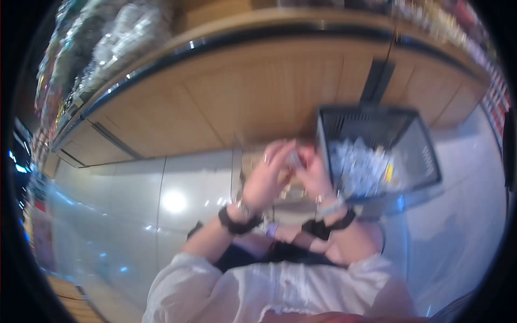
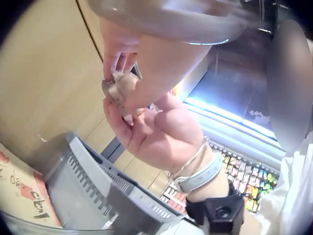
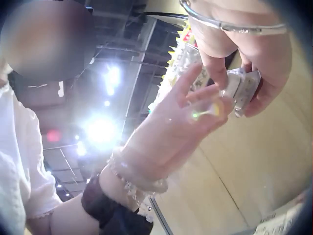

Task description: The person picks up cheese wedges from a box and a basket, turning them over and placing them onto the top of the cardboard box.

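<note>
In front of the body, both hands meet around a small clear plastic packet with something whitish inside. My right hand pinches it between thumb and fingers, plainest in the right wrist view. My left hand grips the packet from the other side, its fingertips partly hidden behind it. In the left wrist view, the packet sits between the fingers of both hands. Just right of the hands stands a dark grey basket with many small clear packets in it. One yellow label shows among them.
A wooden cabinet front runs along the far side, below shelves of shiny packaged goods. Below the hands, a clear-sided container overlaps the crossed legs in the head view. Pale shiny floor tiles lie to the left.
</note>
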A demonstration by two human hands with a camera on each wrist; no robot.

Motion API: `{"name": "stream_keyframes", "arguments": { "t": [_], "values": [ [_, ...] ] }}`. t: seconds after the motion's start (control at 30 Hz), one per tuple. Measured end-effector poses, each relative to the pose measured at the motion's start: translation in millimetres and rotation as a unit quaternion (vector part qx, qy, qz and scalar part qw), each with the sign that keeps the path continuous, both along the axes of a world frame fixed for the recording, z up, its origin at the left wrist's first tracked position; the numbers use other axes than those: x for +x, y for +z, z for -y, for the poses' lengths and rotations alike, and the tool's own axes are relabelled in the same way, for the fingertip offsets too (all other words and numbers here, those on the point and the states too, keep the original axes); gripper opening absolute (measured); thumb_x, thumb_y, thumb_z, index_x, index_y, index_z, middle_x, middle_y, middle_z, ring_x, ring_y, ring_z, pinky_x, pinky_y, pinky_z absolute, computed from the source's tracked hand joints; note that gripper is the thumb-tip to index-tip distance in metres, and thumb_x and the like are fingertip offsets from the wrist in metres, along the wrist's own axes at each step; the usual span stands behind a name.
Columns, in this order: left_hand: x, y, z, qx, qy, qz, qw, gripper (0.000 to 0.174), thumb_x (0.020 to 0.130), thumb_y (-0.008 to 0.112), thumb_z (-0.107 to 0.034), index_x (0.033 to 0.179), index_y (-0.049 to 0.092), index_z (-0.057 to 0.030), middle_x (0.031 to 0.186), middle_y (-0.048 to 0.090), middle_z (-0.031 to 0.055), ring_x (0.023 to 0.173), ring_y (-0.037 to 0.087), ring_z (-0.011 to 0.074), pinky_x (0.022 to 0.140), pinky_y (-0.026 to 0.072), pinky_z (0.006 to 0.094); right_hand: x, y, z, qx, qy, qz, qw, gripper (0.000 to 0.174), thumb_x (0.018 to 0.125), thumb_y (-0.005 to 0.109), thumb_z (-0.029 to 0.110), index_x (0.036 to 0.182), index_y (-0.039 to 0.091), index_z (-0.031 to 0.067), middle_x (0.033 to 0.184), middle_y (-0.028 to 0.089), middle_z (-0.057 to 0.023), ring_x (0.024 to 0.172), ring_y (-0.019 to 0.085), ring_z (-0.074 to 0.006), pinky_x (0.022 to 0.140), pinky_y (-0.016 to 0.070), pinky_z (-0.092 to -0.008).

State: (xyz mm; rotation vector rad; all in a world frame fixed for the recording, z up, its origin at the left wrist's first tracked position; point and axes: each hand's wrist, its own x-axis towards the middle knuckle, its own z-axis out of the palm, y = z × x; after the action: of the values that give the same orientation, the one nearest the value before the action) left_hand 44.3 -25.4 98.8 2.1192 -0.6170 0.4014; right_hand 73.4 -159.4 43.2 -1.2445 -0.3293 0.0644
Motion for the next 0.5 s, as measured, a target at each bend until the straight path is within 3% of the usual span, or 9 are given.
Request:
{"name": "stream_keyframes", "arguments": {
  "t": [0.1,0.13,0.2,0.27,0.3,0.4,0.43,0.47,0.5],
  "values": [
    [-18,11,-27,0.005,0.044,0.081,0.996,0.059,0.066,0.064,-0.002,0.119,0.040,-0.0062,0.119,0.038,0.0185,0.105,0.045,0.0334,0.089,0.0384,0.0375,-23,73,2,-0.067,-0.169,0.056,0.982,0.034,0.071,0.061,0.001,0.102,0.048,-0.0022,0.093,0.053,-0.0067,0.085,0.053,-0.0139,0.074,0.0438,-0.0266],
    [-21,7,-37,-0.026,0.054,0.064,0.996,0.058,0.065,0.065,-0.003,0.117,0.041,-0.0043,0.118,0.040,0.0186,0.108,0.043,0.0337,0.092,0.0357,0.0389,-23,89,7,-0.154,-0.294,0.229,0.915,0.034,0.075,0.058,0.002,0.106,0.045,-0.0003,0.098,0.050,-0.0063,0.091,0.050,-0.0127,0.079,0.0424,-0.0256],
    [-12,-29,-57,-0.043,0.081,0.015,0.996,0.049,0.069,0.061,-0.004,0.115,0.044,-0.0060,0.112,0.048,0.0162,0.102,0.049,0.0289,0.086,0.0406,0.0342,-39,137,3,-0.051,-0.441,0.418,0.793,0.036,0.078,0.057,0.008,0.110,0.041,-0.0003,0.098,0.048,-0.0074,0.088,0.049,-0.0150,0.076,0.0428,-0.0265],
    [-6,-78,-65,-0.174,0.116,-0.104,0.972,0.039,0.071,0.057,-0.004,0.110,0.048,-0.0045,0.098,0.057,0.0137,0.092,0.055,0.0269,0.081,0.0440,0.0338,-74,183,12,-0.120,-0.495,0.537,0.672,0.045,0.083,0.054,0.014,0.117,0.032,-0.0043,0.108,0.045,-0.0143,0.094,0.050,-0.0195,0.079,0.0439,-0.0292],
    [-5,-100,-68,-0.193,0.138,-0.133,0.962,0.036,0.072,0.055,-0.005,0.107,0.049,-0.0047,0.092,0.059,0.0127,0.086,0.057,0.0261,0.077,0.0452,0.0336,-71,212,-5,-0.014,-0.543,0.647,0.535,0.044,0.083,0.051,0.011,0.119,0.030,-0.0044,0.110,0.045,-0.0165,0.091,0.053,-0.0248,0.078,0.0454,-0.0331],
    [-4,-131,-77,-0.198,0.132,-0.175,0.955,0.029,0.074,0.053,-0.006,0.103,0.053,-0.0044,0.083,0.061,0.0109,0.077,0.059,0.0226,0.072,0.0471,0.0321,-61,270,-40,0.167,-0.596,0.673,0.405,0.035,0.084,0.046,0.020,0.102,0.039,-0.0099,0.094,0.049,-0.0177,0.075,0.054,-0.0242,0.065,0.0476,-0.0308],
    [-4,-135,-78,-0.169,0.119,-0.188,0.960,0.026,0.075,0.053,-0.006,0.101,0.055,-0.0039,0.080,0.061,0.0100,0.074,0.060,0.0199,0.070,0.0477,0.0307,-45,294,-43,0.035,-0.584,0.716,0.379,0.041,0.082,0.052,0.009,0.118,0.035,-0.0016,0.113,0.044,-0.0178,0.094,0.051,-0.0267,0.076,0.0460,-0.0373],
    [-7,-135,-79,-0.185,0.113,-0.186,0.958,0.026,0.075,0.053,-0.006,0.101,0.055,-0.0039,0.080,0.061,0.0100,0.074,0.060,0.0199,0.070,0.0477,0.0307,-53,333,-51,-0.221,-0.604,0.716,0.271,0.021,0.081,0.051,0.014,0.095,0.050,-0.0030,0.093,0.055,-0.0162,0.077,0.055,-0.0247,0.068,0.0448,-0.0342],
    [-11,-134,-79,-0.176,0.116,-0.217,0.953,0.025,0.074,0.052,-0.006,0.099,0.055,-0.0040,0.079,0.061,0.0099,0.073,0.059,0.0192,0.069,0.0474,0.0303,-11,382,-85,-0.055,-0.534,0.747,0.392,0.017,0.079,0.053,0.012,0.093,0.054,0.0023,0.086,0.058,-0.0126,0.075,0.055,-0.0251,0.067,0.0434,-0.0364]
  ]
}}
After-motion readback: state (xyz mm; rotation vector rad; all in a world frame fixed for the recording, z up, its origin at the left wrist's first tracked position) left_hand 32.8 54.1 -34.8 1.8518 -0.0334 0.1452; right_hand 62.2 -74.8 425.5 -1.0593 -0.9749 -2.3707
